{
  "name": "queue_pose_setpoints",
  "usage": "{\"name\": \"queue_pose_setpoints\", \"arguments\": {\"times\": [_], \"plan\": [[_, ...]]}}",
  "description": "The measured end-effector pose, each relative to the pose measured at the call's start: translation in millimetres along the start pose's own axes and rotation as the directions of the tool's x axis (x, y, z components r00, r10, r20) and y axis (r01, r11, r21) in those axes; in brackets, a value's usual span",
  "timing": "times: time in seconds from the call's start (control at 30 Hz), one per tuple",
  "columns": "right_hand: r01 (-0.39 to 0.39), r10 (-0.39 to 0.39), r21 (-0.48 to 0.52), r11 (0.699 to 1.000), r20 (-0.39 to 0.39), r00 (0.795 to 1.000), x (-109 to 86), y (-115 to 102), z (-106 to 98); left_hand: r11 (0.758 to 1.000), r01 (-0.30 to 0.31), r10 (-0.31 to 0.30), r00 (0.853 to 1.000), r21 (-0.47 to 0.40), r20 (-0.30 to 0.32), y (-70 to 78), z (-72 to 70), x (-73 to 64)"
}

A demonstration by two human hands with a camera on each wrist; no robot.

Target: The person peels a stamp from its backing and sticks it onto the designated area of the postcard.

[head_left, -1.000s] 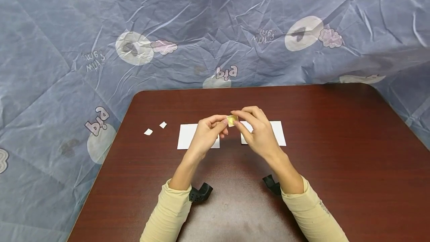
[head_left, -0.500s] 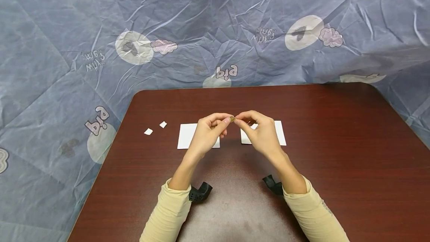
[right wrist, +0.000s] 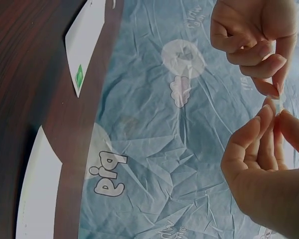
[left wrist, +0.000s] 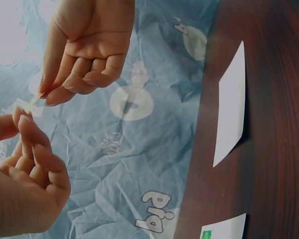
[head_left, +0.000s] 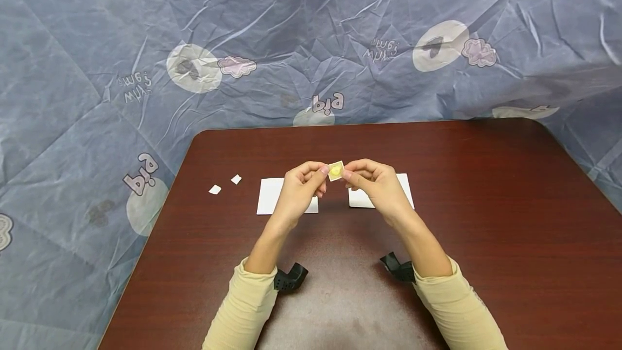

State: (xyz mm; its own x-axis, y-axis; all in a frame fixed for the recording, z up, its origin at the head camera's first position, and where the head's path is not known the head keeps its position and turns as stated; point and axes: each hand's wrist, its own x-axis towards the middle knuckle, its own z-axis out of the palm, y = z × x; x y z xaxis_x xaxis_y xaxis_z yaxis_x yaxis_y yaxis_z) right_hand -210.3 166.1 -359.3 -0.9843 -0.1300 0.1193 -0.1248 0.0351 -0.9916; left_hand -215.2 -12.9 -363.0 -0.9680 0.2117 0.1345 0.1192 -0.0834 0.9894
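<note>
Between the two hands, in the head view, is a small square sticker (head_left: 336, 170) with a pale border and a yellow print in its middle. My left hand (head_left: 298, 193) pinches its left edge between thumb and index finger. From the other side, my right hand (head_left: 384, 190) holds the right edge by thumb and fingertips. Both hands are raised above two white cards, the left card (head_left: 269, 196) and the right card (head_left: 406, 192), and partly cover them. A green leaf mark (right wrist: 79, 77) shows on one card in the right wrist view.
Two small white squares lie on the dark red table (head_left: 486, 204), the nearer white square (head_left: 215, 189) and the farther white square (head_left: 236, 179), left of the cards. Behind the table's far edge hangs a blue printed cloth (head_left: 291, 31). Black wrist mounts sit at both sleeves.
The sticker was seen nearly edge-on half a second ago between the fingertips; now its yellow face is turned to view. My right hand has shifted slightly, while the left has barely moved.
</note>
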Motion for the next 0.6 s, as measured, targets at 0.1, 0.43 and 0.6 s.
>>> {"name": "queue_pose_setpoints", "arguments": {"times": [0.1, 0.43, 0.6], "plan": [[-0.022, 0.021, 0.041, 0.999, 0.018, 1.000, 0.1, 0.0, -0.9, 0.996, 0.047, -0.043, 0.998, -0.073, 0.054, 0.2, -0.4, -0.4], [-0.081, 0.061, 0.169, 0.982, 0.122, 0.991, -0.2, -0.2, -3.5, 0.968, 0.140, -0.107, 0.981, -0.206, 0.162, -1.1, -2.3, -0.6], [-0.109, 0.066, 0.237, 0.965, 0.185, 0.981, -0.4, -1.1, -5.2, 0.960, 0.163, -0.115, 0.972, -0.229, 0.206, 0.1, -3.1, -0.8]]}}
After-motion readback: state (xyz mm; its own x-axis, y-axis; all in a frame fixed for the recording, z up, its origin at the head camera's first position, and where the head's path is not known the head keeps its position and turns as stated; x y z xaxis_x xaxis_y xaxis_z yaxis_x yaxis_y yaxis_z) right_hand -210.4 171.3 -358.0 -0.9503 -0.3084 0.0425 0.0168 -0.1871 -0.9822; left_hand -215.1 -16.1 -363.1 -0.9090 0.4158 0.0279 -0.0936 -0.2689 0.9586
